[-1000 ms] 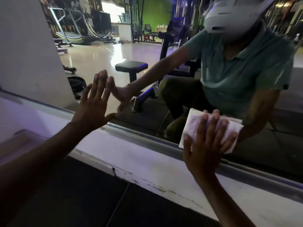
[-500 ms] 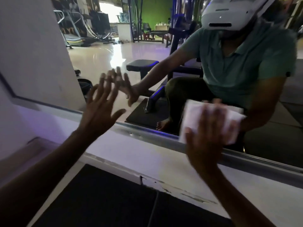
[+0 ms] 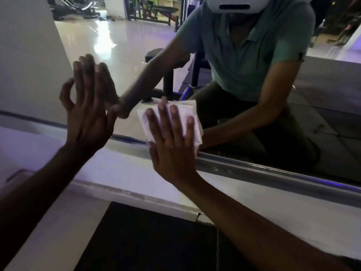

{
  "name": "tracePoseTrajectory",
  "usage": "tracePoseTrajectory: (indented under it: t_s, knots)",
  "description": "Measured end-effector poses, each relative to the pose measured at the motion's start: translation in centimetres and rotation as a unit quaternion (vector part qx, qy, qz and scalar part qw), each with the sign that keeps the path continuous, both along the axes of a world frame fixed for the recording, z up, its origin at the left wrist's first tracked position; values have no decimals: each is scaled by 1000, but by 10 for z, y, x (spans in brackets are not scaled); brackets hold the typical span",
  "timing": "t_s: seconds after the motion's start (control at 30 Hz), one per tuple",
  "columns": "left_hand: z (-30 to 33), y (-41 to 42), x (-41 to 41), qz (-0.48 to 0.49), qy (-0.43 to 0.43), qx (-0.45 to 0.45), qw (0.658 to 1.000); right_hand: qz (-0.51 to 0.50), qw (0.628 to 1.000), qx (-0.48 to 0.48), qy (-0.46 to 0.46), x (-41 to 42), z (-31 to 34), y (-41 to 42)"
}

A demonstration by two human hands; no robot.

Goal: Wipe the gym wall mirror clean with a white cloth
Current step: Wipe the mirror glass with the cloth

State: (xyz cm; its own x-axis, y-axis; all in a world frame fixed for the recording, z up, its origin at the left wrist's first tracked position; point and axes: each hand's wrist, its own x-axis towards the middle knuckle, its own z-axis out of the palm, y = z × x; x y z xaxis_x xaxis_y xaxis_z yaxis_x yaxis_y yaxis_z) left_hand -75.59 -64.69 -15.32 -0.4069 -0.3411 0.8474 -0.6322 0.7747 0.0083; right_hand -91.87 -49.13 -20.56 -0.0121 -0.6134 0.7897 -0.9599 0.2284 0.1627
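— Low on the mirror [image 3: 322, 114], just above its metal frame [image 3: 254, 169], what lay there?
— White cloth [image 3: 192, 112], pressed flat by the right hand [image 3: 172, 145], fingers spread straight.
— And the left hand [image 3: 88, 112]?
— Splayed against the glass, holding nothing.

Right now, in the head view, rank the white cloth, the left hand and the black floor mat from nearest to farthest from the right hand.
1. White cloth: pressed flat under the right hand, on the mirror's lower edge.
2. Left hand: open, just to its left.
3. Black floor mat: below, on the floor.
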Motion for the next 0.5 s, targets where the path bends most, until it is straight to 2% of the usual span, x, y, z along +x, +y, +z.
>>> tracePoseTrajectory:
  t_s: [0.07,0.17,0.23,0.3,0.33,0.4,0.5]
  knots:
    - [-3,-11,0,-16,9,-15,1000,-15,1000,-14,-23,-24,0,20]
    - [-9,-24,-4,-30,22,-65,997,-121,992,-39,-24,-51,-5,53]
    - [-12,-30,-4,-28,35,-83,996,-175,976,-71,-105,-27,-7,31]
    - [-18,-36,-5,-43,37,-101,993,-176,963,-87,-186,11,-13,-4]
    - [-20,-41,-4,-50,32,-110,992,-165,963,-82,-195,25,-15,-20]
    - [-23,-49,-4,-56,30,-122,991,-147,979,-37,-133,29,-18,-27]
    - [-25,-55,-6,-45,53,-143,987,-80,995,28,58,-5,-17,1]
